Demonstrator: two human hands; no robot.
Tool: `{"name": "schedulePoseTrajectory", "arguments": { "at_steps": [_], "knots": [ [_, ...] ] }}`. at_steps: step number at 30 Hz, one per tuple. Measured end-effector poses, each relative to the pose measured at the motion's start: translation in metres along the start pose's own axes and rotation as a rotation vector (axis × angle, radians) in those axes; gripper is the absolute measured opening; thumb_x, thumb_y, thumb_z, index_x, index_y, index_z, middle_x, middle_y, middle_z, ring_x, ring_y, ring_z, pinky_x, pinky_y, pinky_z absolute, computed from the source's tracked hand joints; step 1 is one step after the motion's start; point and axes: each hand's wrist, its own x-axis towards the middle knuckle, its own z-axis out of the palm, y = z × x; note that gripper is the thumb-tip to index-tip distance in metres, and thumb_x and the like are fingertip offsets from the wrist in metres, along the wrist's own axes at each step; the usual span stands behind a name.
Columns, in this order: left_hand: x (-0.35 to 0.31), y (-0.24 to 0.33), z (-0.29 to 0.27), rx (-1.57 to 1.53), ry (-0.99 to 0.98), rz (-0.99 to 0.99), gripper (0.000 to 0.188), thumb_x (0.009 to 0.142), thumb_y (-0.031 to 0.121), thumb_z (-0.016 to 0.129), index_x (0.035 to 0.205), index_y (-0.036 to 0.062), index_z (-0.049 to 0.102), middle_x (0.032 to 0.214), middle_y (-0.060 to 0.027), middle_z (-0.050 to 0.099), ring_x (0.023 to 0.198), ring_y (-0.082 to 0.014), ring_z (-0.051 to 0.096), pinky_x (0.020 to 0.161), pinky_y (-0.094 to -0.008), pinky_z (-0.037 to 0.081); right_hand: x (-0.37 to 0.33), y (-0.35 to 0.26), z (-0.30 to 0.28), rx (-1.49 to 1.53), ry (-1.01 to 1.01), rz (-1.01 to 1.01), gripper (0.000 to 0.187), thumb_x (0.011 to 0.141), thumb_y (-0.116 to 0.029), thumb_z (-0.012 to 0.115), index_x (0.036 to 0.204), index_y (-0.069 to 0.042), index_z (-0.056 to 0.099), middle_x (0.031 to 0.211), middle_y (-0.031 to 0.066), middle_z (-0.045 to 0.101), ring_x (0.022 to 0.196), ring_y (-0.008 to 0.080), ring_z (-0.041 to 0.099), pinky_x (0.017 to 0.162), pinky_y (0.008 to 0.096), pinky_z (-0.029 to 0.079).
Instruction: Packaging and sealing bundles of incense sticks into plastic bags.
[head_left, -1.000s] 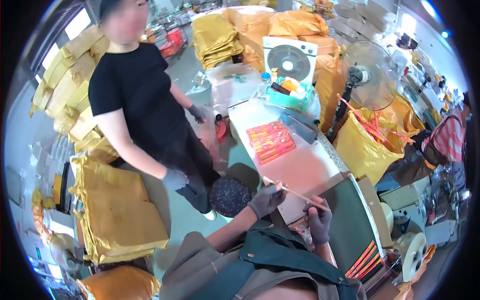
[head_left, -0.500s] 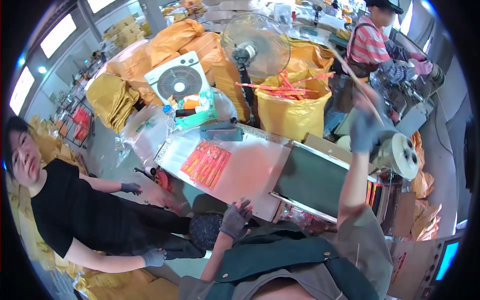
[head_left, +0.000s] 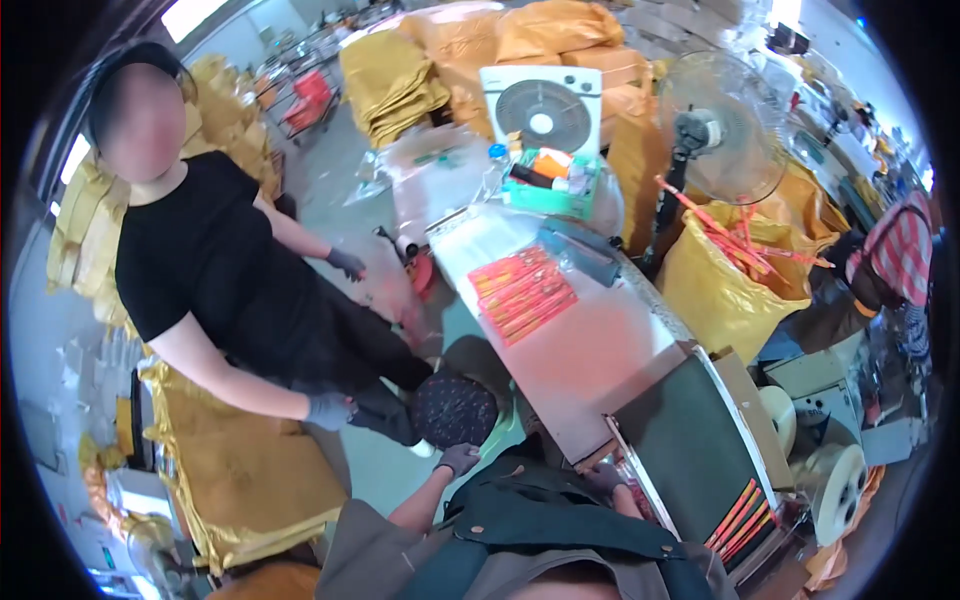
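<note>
My left hand (head_left: 459, 460), in a grey glove, is held low beside a round stool with a dark patterned seat (head_left: 454, 411). Its fingers are curled; what they hold, if anything, is hidden. My right hand (head_left: 604, 481), also gloved in grey, is close to my body at the near edge of the dark green conveyor belt (head_left: 670, 440). Its fingers are too small and partly hidden to make out. Several red and orange printed strips (head_left: 742, 518) lie at the belt's near right end. A bundle of similar red packets (head_left: 522, 293) rests on the white table (head_left: 540, 390).
A person in black (head_left: 215, 270) with grey gloves stands at left. Behind the table are a box fan (head_left: 541, 118), a green basket (head_left: 553, 196), a round fan (head_left: 722, 128) and a yellow sack (head_left: 725, 285) of red strips. A spool (head_left: 835, 492) stands right.
The view has turned left. My right hand came down from its raised place; the long thin stick it held is out of sight. My left hand's fingers went from spread to curled.
</note>
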Motion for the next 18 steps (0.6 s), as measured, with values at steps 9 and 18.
{"name": "schedulePoseTrajectory", "arguments": {
  "at_steps": [9, 18],
  "knots": [
    [-0.059, -0.235, 0.019, 0.454, -0.427, -0.005, 0.031, 0.085, 0.030, 0.048, 0.104, 0.0095, 0.062, 0.098, -0.0145, 0.064, 0.091, -0.0270, 0.060, 0.081, -0.0388, 0.046, 0.018, -0.003, 0.024, 0.011, -0.027, 0.050, 0.038, 0.087, -0.035, 0.041, 0.097, -0.007, 0.065, 0.104, 0.0142, 0.062, 0.095, 0.0277, 0.059, 0.084, 0.0371, 0.045],
    [-0.026, -0.062, -0.016, 0.238, -0.440, -0.160, 0.038, 0.084, 0.025, 0.053, 0.112, -0.0012, 0.058, 0.097, -0.0101, 0.065, 0.089, -0.0132, 0.054, 0.079, -0.0302, 0.043, -0.002, 0.122, 0.141, 0.129, 0.130, 0.234, 0.027, 0.083, -0.019, 0.044, 0.085, 0.001, 0.061, 0.091, 0.0203, 0.063, 0.091, 0.0332, 0.061, 0.080, 0.0383, 0.049]
  ]
}}
